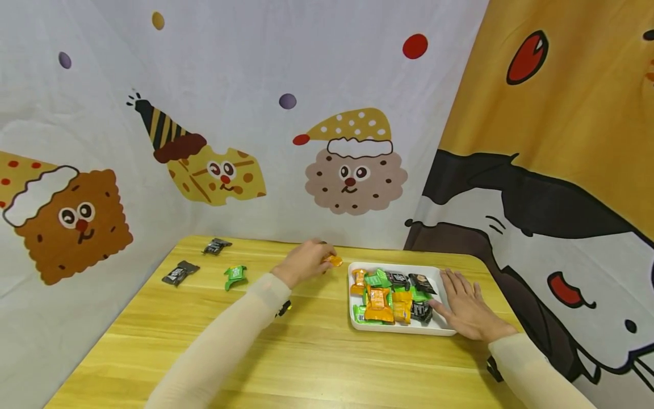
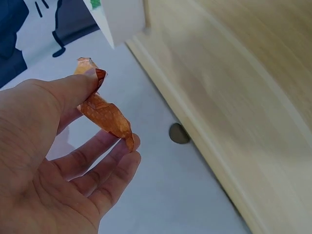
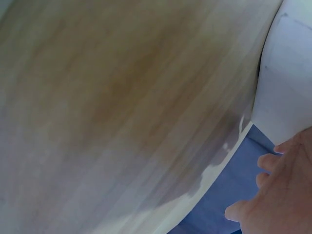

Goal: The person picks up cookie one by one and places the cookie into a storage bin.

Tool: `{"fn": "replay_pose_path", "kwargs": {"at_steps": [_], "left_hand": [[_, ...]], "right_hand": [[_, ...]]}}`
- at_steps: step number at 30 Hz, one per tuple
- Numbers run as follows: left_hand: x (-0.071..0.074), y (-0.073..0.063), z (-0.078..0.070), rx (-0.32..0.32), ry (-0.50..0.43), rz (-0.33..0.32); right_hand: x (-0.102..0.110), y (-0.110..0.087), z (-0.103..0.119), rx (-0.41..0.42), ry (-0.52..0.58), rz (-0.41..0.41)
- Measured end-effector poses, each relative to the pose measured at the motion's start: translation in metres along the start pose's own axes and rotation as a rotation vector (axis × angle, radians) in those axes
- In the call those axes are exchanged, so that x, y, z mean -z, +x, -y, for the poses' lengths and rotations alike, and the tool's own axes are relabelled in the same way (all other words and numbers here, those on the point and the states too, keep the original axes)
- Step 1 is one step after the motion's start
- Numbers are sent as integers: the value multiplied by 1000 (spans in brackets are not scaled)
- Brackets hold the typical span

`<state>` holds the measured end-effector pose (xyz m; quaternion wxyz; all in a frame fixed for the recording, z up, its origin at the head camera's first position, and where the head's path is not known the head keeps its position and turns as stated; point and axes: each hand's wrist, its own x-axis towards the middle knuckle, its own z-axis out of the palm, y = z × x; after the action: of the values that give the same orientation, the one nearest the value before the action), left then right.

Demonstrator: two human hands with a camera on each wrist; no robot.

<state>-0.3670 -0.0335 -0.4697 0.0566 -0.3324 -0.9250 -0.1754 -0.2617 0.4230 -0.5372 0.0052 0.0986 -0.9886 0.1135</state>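
Observation:
My left hand (image 1: 304, 264) pinches a small orange-wrapped candy (image 1: 334, 261) above the table, left of the white tray (image 1: 403, 328). In the left wrist view the thumb presses this orange candy (image 2: 107, 116) against the fingers, and its twisted end points down. My right hand (image 1: 467, 307) lies against the tray's right side with its fingers extended. Inside the tray are several wrapped candies: orange ones (image 1: 379, 305), green ones (image 1: 377, 278) and black ones (image 1: 422, 283). The right wrist view has the tray's white wall (image 3: 287, 73) beside the right hand (image 3: 280, 190).
On the left of the wooden table (image 1: 306, 363) lie a green candy (image 1: 235, 276) and two black candies, one nearer (image 1: 180, 273) and one farther (image 1: 217, 246). A cartoon-printed cloth (image 1: 230, 68) hangs behind the table's back edge.

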Motion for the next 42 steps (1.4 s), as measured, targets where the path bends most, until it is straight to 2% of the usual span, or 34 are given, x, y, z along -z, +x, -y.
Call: {"fn": "replay_pose_path", "kwargs": {"at_steps": [6,13,26,32,39,42], "left_hand": [[0,4,-17,-40,-2,-4],[-7,10,-36,-123,29,-26],[-23,25,-87,-178,47,51],[-32,31,-111,-229,78,63],[-41,37,-137,-249,122,86],[-45,41,-147,-277,147,89]], "right_hand": [[2,-1,1,-6,-1,5],[3,0,1,-22,2,11],[5,-3,0,-19,27,6],[4,-3,1,-14,27,4],[5,-3,1,-18,13,11],[6,-3,1,-21,14,14]]}}
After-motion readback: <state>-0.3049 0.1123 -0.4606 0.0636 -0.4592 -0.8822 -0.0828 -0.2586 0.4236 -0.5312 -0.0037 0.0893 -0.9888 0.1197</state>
